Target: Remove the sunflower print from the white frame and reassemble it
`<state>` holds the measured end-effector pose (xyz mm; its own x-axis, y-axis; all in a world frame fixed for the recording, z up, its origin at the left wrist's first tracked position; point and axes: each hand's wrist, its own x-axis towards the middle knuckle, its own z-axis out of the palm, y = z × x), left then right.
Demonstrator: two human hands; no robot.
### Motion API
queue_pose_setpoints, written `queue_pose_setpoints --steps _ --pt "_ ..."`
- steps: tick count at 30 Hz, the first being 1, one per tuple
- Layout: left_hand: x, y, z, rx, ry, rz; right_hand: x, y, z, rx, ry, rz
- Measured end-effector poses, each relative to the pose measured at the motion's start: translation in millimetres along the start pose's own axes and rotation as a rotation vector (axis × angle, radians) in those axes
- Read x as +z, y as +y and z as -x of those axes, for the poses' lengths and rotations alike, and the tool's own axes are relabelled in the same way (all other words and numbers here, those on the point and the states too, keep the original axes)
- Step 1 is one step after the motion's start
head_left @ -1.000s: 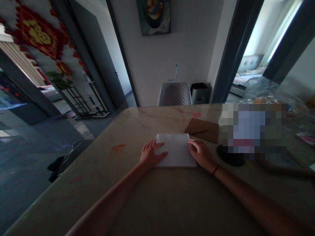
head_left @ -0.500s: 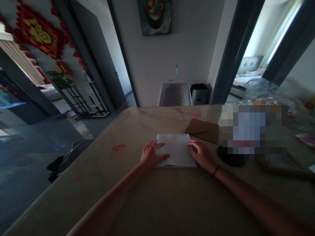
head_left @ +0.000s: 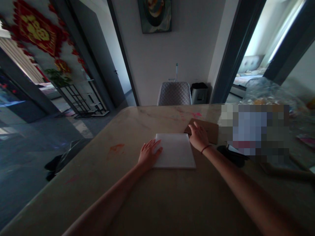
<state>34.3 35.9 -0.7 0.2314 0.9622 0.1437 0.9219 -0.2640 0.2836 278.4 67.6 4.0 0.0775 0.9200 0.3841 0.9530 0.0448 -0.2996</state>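
Observation:
A folded white sheet of paper (head_left: pixel 175 150) lies flat on the beige marble table (head_left: pixel 152 203). My left hand (head_left: pixel 148 154) rests on its left edge, fingers stretched out flat. My right hand (head_left: pixel 198 136) has reached past the paper's far right corner and lies on the near end of a brown envelope (head_left: pixel 209 130), fingers extended over it. A red band circles my right wrist.
A dark round object (head_left: pixel 232 154) sits right of the paper, beside a blurred-out patch. Clutter in clear plastic (head_left: pixel 268 91) fills the table's far right. A quilted grey chair (head_left: pixel 174 93) stands at the far edge. Red stains (head_left: pixel 116 148) mark the tabletop.
My right hand left the paper's right edge and moved forward onto the brown envelope. My left hand stayed on the paper, its thumb drawn back.

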Motion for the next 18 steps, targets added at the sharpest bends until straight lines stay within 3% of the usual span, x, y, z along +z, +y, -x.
queue_pose_setpoints --steps 5,12,18 --pt "-2.2 2 1 -0.015 -0.011 0.010 17 7 -8 0.284 -0.075 0.010" --pt "0.3 1 1 -0.011 -0.001 0.022 27 17 0 0.295 0.037 0.020" --pt "-0.9 2 1 -0.011 -0.001 0.012 23 16 -2 0.452 0.047 0.065"
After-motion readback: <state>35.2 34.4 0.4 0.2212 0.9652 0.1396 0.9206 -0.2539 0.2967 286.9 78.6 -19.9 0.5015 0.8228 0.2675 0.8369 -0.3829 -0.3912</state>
